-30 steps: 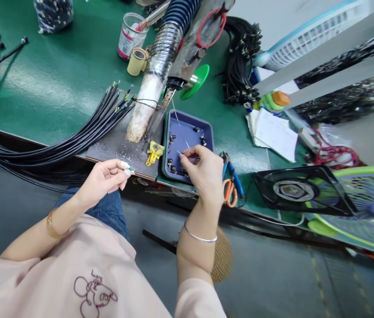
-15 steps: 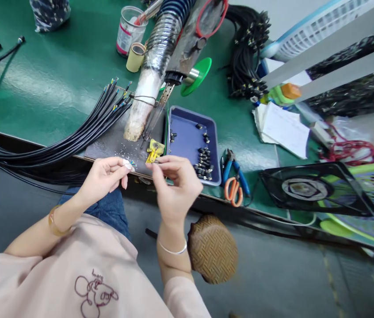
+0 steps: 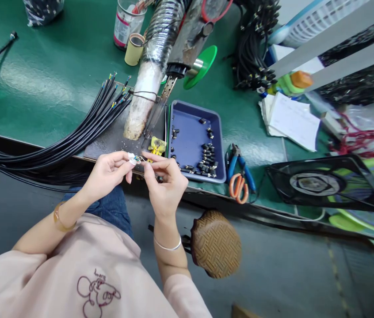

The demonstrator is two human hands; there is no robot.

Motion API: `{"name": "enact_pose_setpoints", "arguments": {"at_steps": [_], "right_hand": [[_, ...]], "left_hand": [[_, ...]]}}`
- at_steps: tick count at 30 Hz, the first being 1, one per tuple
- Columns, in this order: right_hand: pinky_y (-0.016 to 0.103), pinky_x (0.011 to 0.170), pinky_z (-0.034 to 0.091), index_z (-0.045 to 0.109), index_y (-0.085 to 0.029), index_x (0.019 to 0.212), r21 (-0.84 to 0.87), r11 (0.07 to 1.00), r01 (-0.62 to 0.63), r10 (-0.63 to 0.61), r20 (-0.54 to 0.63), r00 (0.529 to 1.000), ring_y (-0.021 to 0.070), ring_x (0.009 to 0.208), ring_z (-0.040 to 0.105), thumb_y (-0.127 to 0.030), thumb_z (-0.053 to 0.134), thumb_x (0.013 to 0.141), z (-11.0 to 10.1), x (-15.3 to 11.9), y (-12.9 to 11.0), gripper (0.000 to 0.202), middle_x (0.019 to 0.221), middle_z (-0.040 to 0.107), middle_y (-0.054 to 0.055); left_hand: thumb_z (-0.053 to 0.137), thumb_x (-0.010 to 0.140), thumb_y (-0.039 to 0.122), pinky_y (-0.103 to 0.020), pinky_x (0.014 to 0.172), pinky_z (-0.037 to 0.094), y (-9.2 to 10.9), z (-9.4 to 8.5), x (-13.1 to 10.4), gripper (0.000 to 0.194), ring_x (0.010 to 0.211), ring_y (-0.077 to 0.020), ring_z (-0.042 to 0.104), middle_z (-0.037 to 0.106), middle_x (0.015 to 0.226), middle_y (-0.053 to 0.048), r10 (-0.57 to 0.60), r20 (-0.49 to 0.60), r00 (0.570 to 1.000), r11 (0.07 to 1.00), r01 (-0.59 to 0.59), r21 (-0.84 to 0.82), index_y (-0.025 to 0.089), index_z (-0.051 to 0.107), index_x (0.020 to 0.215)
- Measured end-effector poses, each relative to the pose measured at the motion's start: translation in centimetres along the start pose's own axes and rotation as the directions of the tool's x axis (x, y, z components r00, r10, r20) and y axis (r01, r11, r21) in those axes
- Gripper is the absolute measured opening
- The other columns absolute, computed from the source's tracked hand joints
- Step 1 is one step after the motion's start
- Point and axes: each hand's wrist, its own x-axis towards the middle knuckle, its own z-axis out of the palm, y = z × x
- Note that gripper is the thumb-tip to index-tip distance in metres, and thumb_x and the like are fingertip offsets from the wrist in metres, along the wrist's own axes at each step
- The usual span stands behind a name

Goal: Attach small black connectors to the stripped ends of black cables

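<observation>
My left hand (image 3: 109,173) is closed in a pinch at the bench edge, with white covers on its fingertips. Between its thumb and finger show the thin coloured wires (image 3: 136,158) of a cable end. My right hand (image 3: 165,180) meets it from the right, thumb and fingers pinched on something small at the wire tips, too small to make out. Just behind the right fingertips stands a yellow clip-like holder (image 3: 157,145). Above it a soldering iron (image 3: 164,98) points down beside a foil-wrapped duct (image 3: 140,104).
A blue tray (image 3: 188,132) of small black connectors lies right of the hands, then blue-handled cutters (image 3: 247,174) and orange-handled scissors (image 3: 239,189). Black cables (image 3: 84,128) with stripped ends lie left. A fan (image 3: 316,183) stands right; a stool (image 3: 216,244) is below.
My right hand has moved left, bringing its fingertips to the wires at my left fingers. My left hand has shifted slightly right and up. The camera view has shifted a little.
</observation>
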Motion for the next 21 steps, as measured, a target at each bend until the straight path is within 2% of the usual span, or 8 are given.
{"name": "enact_pose_setpoints", "arguments": {"at_steps": [5,13,21], "right_hand": [[0.027,0.069,0.064,0.058,-0.023,0.078,-0.009,1.000,0.019,-0.019,-0.013,1.000,0.0175,0.085,0.078,-0.024,0.065,0.089,0.0,0.3,0.0,0.013,0.102,0.081,0.006],[0.030,0.072,0.065,0.060,-0.023,0.078,-0.086,0.994,0.062,-0.061,0.008,0.998,0.0191,0.090,0.078,-0.024,0.064,0.089,0.0,1.1,0.1,0.012,0.101,0.080,0.004],[0.030,0.072,0.065,0.064,-0.023,0.076,-0.090,0.992,0.088,-0.089,-0.006,0.996,0.0180,0.086,0.077,-0.021,0.065,0.087,0.1,1.8,-0.3,0.011,0.098,0.080,0.002]], "left_hand": [[0.073,0.082,0.051,-0.018,0.035,0.019,0.1,-0.1,0.5,0.039,0.035,-0.0022,0.033,0.056,0.050,0.004,0.020,0.014,1.000,1.000,-0.020,0.015,0.014,0.059,0.077],[0.075,0.079,0.056,-0.018,0.035,0.017,0.0,-0.1,1.2,0.045,0.035,-0.0020,0.030,0.054,0.049,0.005,-0.004,0.013,1.000,1.000,0.005,-0.019,0.015,0.059,0.080],[0.076,0.077,0.059,-0.019,0.036,0.015,0.5,0.0,1.5,0.047,0.034,-0.0019,0.029,0.053,0.048,0.006,0.006,0.011,1.000,1.000,-0.005,-0.030,0.016,0.059,0.082]]}}
